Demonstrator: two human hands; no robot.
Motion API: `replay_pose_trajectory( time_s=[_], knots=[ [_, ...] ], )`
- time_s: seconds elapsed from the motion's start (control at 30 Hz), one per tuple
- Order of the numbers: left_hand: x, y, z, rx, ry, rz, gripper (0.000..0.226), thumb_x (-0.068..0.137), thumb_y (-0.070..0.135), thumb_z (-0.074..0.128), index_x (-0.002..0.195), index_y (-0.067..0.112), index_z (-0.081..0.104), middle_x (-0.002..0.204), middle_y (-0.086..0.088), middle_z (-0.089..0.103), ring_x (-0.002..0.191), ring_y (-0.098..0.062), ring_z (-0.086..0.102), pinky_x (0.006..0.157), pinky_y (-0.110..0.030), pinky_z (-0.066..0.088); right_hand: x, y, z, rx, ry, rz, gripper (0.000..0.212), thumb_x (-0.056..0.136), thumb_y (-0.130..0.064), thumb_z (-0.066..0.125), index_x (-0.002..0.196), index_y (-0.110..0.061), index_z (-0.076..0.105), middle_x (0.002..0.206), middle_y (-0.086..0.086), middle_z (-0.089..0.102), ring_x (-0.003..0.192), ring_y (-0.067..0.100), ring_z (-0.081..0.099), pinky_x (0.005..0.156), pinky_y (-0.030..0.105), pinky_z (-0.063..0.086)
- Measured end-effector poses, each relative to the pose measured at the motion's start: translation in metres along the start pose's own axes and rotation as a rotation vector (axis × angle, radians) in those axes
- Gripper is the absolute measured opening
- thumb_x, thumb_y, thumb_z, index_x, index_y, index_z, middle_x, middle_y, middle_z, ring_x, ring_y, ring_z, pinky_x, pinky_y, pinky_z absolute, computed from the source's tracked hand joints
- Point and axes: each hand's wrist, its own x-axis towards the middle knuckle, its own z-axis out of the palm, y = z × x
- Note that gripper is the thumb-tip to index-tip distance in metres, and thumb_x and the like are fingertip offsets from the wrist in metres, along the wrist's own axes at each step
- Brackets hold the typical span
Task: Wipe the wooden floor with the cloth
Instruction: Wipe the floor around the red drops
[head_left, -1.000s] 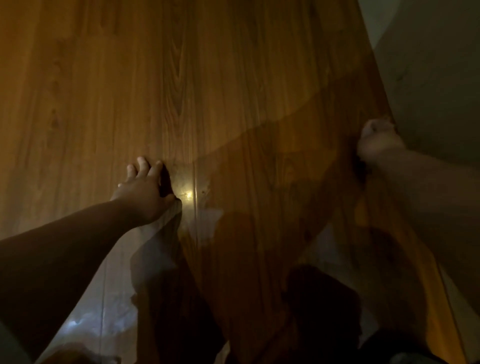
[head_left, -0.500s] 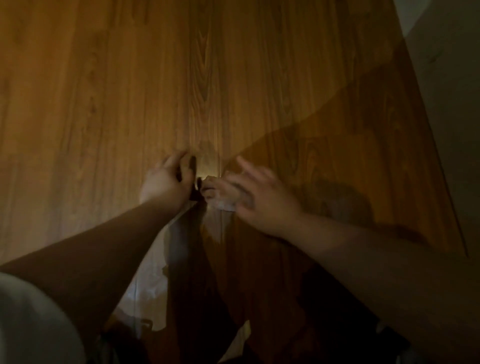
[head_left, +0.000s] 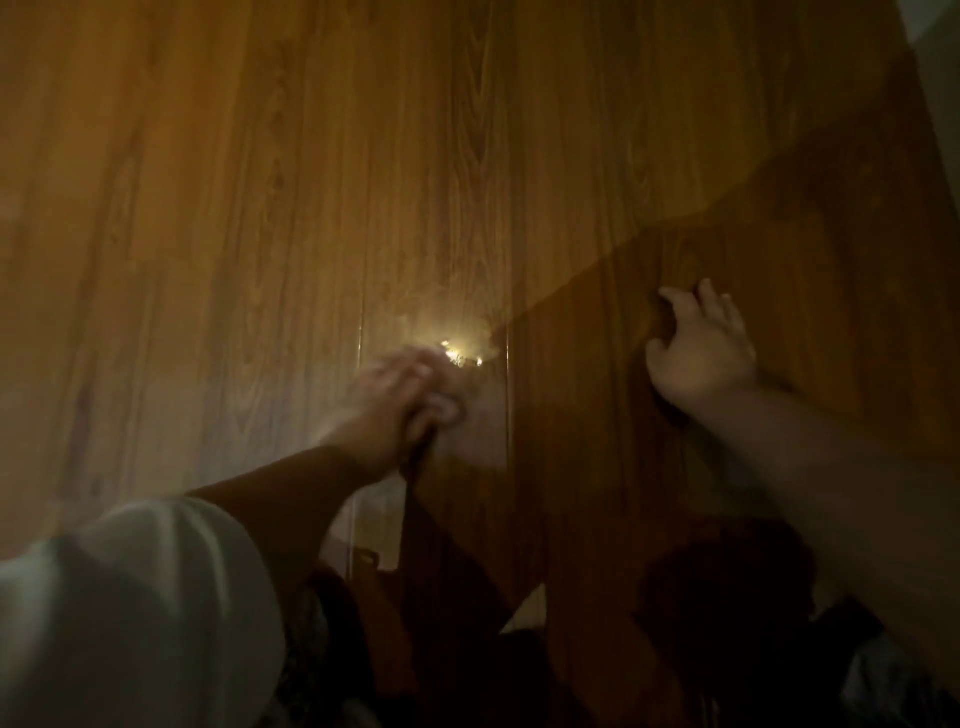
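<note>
left hand (head_left: 410, 400): motion-smeared, low over the wooden floor (head_left: 234, 234); honestly can't tell if it's gripping anything
right hand (head_left: 701, 353): 3 o'clock from the left, well apart, fingers loosely spread, tips on the boards, holding nothing
cloth: can't make it out, too dim
glint (head_left: 460, 357): 1 o'clock, just past my left fingers

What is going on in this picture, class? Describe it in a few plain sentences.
A person leans over a wooden floor in dim light. Their left hand is down at the boards beside a bright glare spot, but it is too blurred to tell whether it grips anything. The right hand rests on the shadowed part of the floor, fingers spread, holding nothing.
</note>
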Motion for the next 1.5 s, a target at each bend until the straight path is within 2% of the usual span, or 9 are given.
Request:
replay_pose_trajectory(
  time_s=[0.13,0.23,0.4,0.5,0.83,1.03,1.1,1.37,1.5],
  knots=[
    [-0.028,-0.048,-0.009,-0.15,0.058,-0.779,0.06,0.097,0.049,0.036,0.147,0.019,0.027,0.152,-0.012,0.027,0.138,-0.033,0.029,0.112,-0.048,0.025,-0.016,0.004,0.0,-0.037,-0.121,0.005,0.064,0.096,-0.03,0.045,0.151,-0.034,0.015,0.161,0.0,-0.004,0.147,0.026,-0.001,0.119,0.043,0.009],
    [-0.032,-0.002,0.007,-0.198,-0.05,-0.907,0.06,0.1,0.043,0.033,0.152,0.017,0.017,0.159,-0.015,0.007,0.145,-0.036,0.009,0.117,-0.045,0.013,-0.027,-0.003,-0.001,-0.071,-0.241,0.017,0.068,0.096,-0.028,0.043,0.153,-0.036,0.006,0.16,-0.001,-0.013,0.147,0.028,-0.008,0.12,0.043,0.006],
    [-0.075,0.12,0.057,0.159,-0.279,0.202,0.056,0.099,0.044,0.034,0.151,0.033,0.017,0.16,0.003,-0.009,0.142,-0.028,-0.02,0.112,-0.05,-0.015,-0.03,-0.025,-0.006,-0.053,-0.392,0.017,0.067,0.096,-0.019,0.046,0.152,-0.038,0.014,0.16,-0.001,-0.014,0.146,0.034,-0.008,0.118,0.051,0.006],
    [-0.089,0.107,0.06,0.137,-0.276,0.28,0.056,0.101,0.04,0.032,0.152,0.036,0.01,0.159,0.008,-0.012,0.143,-0.017,-0.018,0.111,-0.038,-0.02,-0.04,-0.028,0.006,-0.115,-0.38,-0.012,0.068,0.097,-0.023,0.047,0.15,-0.043,0.01,0.16,-0.003,-0.016,0.146,0.033,-0.012,0.118,0.053,0.004],
    [-0.084,-0.021,0.016,-0.322,0.054,-1.289,0.051,0.099,0.037,0.039,0.147,0.025,0.028,0.153,-0.016,0.019,0.137,-0.036,0.025,0.113,-0.05,0.023,-0.089,-0.019,0.043,-0.135,-0.246,-0.102,0.07,0.098,-0.044,0.044,0.151,-0.039,-0.001,0.159,-0.001,-0.02,0.146,0.028,-0.016,0.117,0.047,0.001],
    [-0.094,0.088,0.064,0.101,-0.092,0.098,0.054,0.094,0.052,0.024,0.148,0.042,0.024,0.161,-0.009,0.004,0.147,-0.032,0.006,0.115,-0.053,0.01,-0.092,-0.008,0.043,-0.219,-0.216,-0.139,0.067,0.096,-0.059,0.034,0.149,-0.045,-0.004,0.158,-0.006,-0.021,0.145,0.025,-0.018,0.117,0.051,-0.004],
    [-0.089,0.064,0.059,0.199,-0.108,0.208,0.055,0.096,0.048,0.03,0.148,0.043,0.012,0.158,-0.004,-0.004,0.147,-0.027,0.006,0.116,-0.048,0.009,-0.087,-0.008,0.043,-0.225,-0.185,-0.109,0.07,0.092,-0.067,0.032,0.148,-0.046,-0.003,0.159,-0.006,-0.019,0.145,0.025,-0.019,0.116,0.054,-0.006],
    [-0.042,-0.01,0.004,-0.432,0.331,-1.419,0.056,0.1,0.042,0.035,0.151,0.025,0.021,0.158,-0.018,0.01,0.145,-0.038,0.009,0.116,-0.049,0.008,-0.036,-0.029,0.035,-0.124,-0.049,-0.048,0.064,0.096,-0.06,0.029,0.15,-0.042,0.001,0.16,-0.003,-0.013,0.146,0.027,-0.015,0.115,0.054,-0.006],
    [0.02,0.044,0.007,-0.344,0.168,-1.301,0.065,0.1,0.043,0.034,0.154,0.021,0.006,0.16,-0.013,0.001,0.146,-0.035,0.002,0.116,-0.048,0.003,-0.012,-0.022,0.03,-0.082,0.014,0.067,0.054,0.1,-0.038,0.029,0.151,-0.041,0.01,0.161,-0.001,-0.01,0.147,0.026,-0.012,0.117,0.054,-0.004]
  ],
)
